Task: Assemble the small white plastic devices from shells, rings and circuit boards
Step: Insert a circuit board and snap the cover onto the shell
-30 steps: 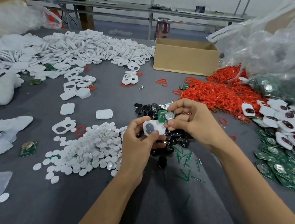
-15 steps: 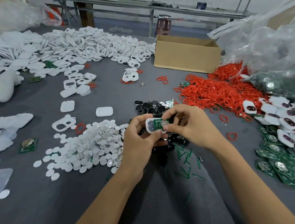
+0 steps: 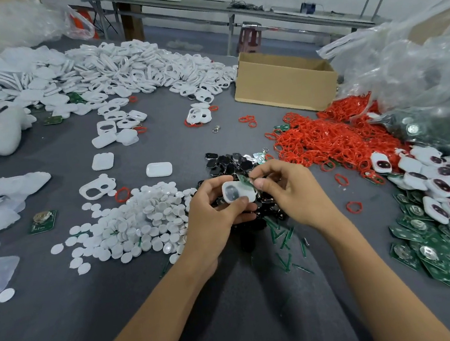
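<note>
White disc pile (image 3: 139,219) lies on the grey table (image 3: 68,328), left of the hands. Left hand (image 3: 214,213) grips the white shell (image 3: 236,194) above the black parts (image 3: 231,164), thumb on its near edge and fingers curled behind. Green circuit board (image 3: 245,182) stands tilted at the shell's right end, one edge down, not seated flat. Right hand (image 3: 290,191) pinches the board between thumb and fingertips. The shell looks light, stiff and smooth, so probably slippery; best held by its long edges, as now. The board looks thin, rigid and light, likely easy to crack or scratch; take it by its edges and press down evenly, not on components. Further right is the red ring heap (image 3: 335,141); the rings look soft and floppy and need only a light pinch. Spare boards (image 3: 423,248) lie far right.
</note>
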Action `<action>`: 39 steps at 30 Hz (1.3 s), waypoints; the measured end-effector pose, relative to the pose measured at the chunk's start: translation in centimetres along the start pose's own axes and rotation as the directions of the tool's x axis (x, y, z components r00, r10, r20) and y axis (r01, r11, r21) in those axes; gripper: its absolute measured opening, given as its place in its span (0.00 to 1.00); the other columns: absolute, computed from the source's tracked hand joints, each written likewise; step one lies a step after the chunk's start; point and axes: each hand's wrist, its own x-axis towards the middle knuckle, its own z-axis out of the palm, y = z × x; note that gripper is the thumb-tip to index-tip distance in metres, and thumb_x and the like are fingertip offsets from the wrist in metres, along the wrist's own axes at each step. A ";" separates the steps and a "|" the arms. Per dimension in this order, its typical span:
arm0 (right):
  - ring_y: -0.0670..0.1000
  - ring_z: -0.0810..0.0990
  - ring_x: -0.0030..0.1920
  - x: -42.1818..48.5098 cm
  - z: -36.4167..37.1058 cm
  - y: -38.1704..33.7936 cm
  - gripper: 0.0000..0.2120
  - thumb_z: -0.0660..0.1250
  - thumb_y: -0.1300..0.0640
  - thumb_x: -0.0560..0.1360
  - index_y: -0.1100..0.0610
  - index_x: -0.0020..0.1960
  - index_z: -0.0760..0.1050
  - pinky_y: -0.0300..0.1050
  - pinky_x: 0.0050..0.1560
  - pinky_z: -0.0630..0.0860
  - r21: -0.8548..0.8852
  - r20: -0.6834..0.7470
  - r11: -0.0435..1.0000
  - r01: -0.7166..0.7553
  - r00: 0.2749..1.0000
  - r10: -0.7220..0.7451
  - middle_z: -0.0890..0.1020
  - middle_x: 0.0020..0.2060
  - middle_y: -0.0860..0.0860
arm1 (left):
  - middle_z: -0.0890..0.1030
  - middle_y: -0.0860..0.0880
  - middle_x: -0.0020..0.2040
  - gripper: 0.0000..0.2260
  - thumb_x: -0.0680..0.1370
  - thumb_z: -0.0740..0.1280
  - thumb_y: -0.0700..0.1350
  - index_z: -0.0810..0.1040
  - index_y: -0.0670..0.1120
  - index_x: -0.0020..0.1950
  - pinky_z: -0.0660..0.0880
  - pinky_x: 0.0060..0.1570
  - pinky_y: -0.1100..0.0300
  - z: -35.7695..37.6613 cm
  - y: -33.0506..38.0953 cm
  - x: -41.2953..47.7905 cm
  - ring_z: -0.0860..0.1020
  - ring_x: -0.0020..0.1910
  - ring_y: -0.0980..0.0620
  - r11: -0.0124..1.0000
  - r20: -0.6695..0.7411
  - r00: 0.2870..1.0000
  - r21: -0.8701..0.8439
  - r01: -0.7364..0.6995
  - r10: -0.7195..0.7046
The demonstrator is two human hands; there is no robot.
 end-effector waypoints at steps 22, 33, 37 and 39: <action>0.45 0.72 0.35 0.1 0.4 -0.9 0.04 0.67 0.63 0.76 0.55 0.49 0.77 0.30 0.38 0.67 -0.054 0.036 0.995 0.083 0.996 -0.081 0.78 0.40 0.46 | 0.81 0.39 0.54 0.18 0.72 0.72 0.30 0.76 0.43 0.57 0.82 0.40 0.56 -0.1 0.0 0.1 0.85 0.42 0.43 1.000 0.013 1.000 -0.014 0.010 -0.009; 0.45 0.68 0.38 -0.2 1.0 -1.0 0.04 0.67 0.58 0.76 0.54 0.50 0.75 0.51 0.44 0.73 -0.331 0.083 0.919 0.214 0.977 -0.197 0.73 0.44 0.45 | 0.81 0.39 0.54 0.19 0.72 0.73 0.30 0.75 0.41 0.60 0.82 0.40 0.58 -0.2 0.0 0.1 0.85 0.42 0.47 1.000 0.021 1.000 0.001 0.004 -0.004; 0.44 0.67 0.39 -0.2 1.2 -1.1 0.05 0.67 0.58 0.76 0.55 0.51 0.75 0.50 0.43 0.72 -0.359 0.087 0.903 0.235 0.972 -0.219 0.73 0.45 0.45 | 0.80 0.40 0.55 0.19 0.72 0.73 0.31 0.75 0.41 0.60 0.82 0.40 0.57 -0.2 0.0 0.1 0.84 0.42 0.47 1.000 0.020 1.000 0.007 0.006 -0.006; 0.44 0.67 0.39 -0.2 1.2 -1.0 0.05 0.67 0.58 0.76 0.55 0.51 0.75 0.50 0.43 0.72 -0.362 0.083 0.902 0.236 0.972 -0.221 0.73 0.45 0.45 | 0.80 0.40 0.55 0.18 0.72 0.73 0.31 0.76 0.42 0.60 0.82 0.40 0.58 -0.2 -0.1 0.1 0.84 0.42 0.48 1.000 0.020 1.000 0.007 0.007 -0.007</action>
